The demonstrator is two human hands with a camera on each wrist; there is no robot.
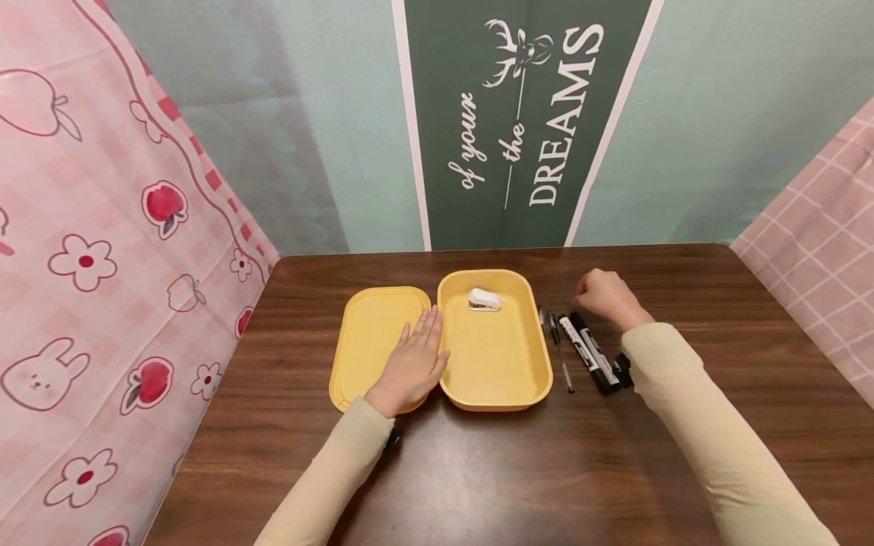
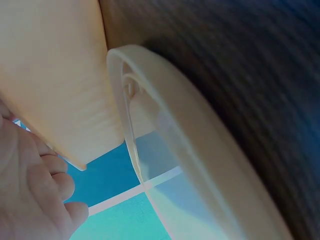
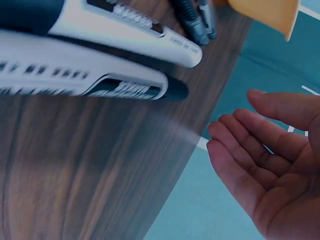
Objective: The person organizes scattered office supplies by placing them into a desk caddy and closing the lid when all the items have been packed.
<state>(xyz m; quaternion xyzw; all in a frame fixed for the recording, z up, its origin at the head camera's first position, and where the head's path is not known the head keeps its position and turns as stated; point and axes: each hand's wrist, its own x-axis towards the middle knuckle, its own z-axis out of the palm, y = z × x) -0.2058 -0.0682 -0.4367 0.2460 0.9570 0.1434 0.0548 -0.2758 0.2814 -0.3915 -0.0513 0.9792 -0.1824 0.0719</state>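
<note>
Left hand has its fingers straight and close together, beside the near-vertical left wall of an open yellow rectangular box with rounded corners; it also covers the right edge of a flat yellow lid. Whether its palm presses on this lid, I cannot tell. Right hand is held above the tabletop, its fingers softly bent, its thumb apart from them, and it holds nothing. Nearest to it, on the tabletop, lie two thick white-and-black markers, side by side and slanted. Between these and the box lies a thin pen with a clear barrel. Inside the box, near its far end, sits a small white stapler. Behind the tabletop is a dark green panel with white letters and a deer head; a pink printed cloth is at the left.
</note>
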